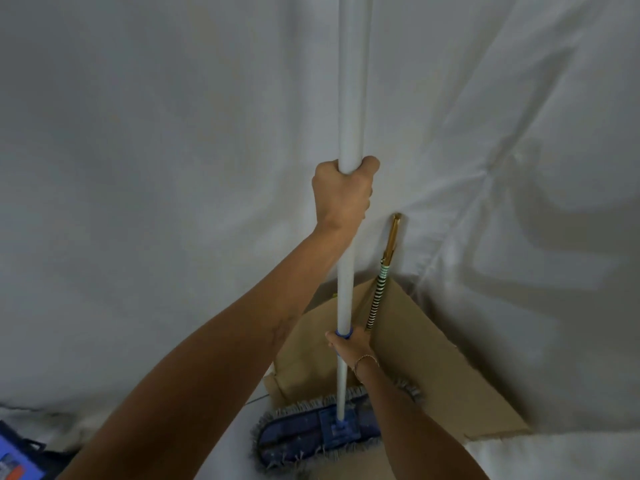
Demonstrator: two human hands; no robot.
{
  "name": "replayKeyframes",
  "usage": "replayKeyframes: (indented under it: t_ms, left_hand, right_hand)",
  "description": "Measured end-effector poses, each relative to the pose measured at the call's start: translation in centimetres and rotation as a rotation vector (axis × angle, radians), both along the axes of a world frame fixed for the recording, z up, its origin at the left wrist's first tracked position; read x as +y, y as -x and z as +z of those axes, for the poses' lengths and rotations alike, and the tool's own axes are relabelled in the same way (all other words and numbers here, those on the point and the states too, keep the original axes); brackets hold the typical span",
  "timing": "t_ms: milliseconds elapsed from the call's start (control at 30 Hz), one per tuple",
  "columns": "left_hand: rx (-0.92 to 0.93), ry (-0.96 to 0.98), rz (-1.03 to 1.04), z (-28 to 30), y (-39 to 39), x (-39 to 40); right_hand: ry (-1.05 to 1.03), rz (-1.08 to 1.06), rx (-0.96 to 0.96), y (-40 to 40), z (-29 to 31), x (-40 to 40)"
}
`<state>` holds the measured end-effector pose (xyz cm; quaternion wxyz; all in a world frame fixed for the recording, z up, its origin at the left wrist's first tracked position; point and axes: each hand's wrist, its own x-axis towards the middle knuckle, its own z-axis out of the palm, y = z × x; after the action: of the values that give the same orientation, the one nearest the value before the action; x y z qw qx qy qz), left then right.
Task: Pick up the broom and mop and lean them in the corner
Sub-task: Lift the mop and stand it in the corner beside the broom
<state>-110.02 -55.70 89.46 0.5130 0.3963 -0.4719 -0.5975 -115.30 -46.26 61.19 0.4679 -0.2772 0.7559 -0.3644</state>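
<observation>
The left hand point(341, 192) wraps the mop point(349, 98) pole high up; the right hand point(349, 344) grips it low, at the blue collar. The pole's top is cut off. The mop head sits on cardboard point(433, 358) in the corner. The broom point(382, 275) handle leans on the sheet behind, its head hidden.

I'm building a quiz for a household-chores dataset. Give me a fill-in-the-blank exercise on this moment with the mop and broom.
1. Both hands grip the handle of the ____, whose blue head rests on the floor.
2. The left hand holds the pole ____ than the right hand.
3. The striped broom handle already leans against the white ____.
4. Brown ____ lies on the floor in the corner.

Missing words: mop; higher; sheet; cardboard
</observation>
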Motion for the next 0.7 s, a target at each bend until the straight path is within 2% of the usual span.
replayKeyframes:
  t_ms: [300,400,700]
  left_hand:
    - [-0.043,-0.019,0.066,-4.6,3.9,-3.6]
    - [-0.068,-0.015,0.067,-5.9,4.0,-4.4]
    - [-0.120,-0.029,0.112,-9.8,3.6,-7.1]
  right_hand:
    - [-0.119,0.088,-0.013,3.4,-4.6,-4.1]
    - [-0.123,0.102,-0.056,3.4,-5.9,-5.0]
    - [-0.118,0.130,-0.030,3.2,-9.7,-6.9]
